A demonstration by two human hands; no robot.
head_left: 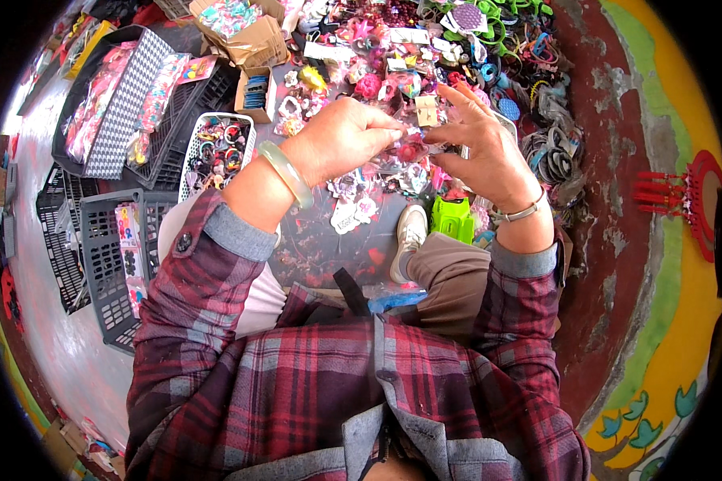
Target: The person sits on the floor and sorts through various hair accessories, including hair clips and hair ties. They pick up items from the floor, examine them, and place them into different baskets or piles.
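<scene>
The flower-like ornament (410, 151) was dark pink and looked ruffled, and it was seen over the near part of a colourful heap of small accessories (368, 85). Just above it in the view there was a small card (427, 111), cream and nearly square, its face turned upward, with a tiny darker detail near its middle.

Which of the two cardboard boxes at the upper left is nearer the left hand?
The smaller box holding blue pieces, nearer the left hand; the larger box is farther up, filled with multicoloured items.
</scene>
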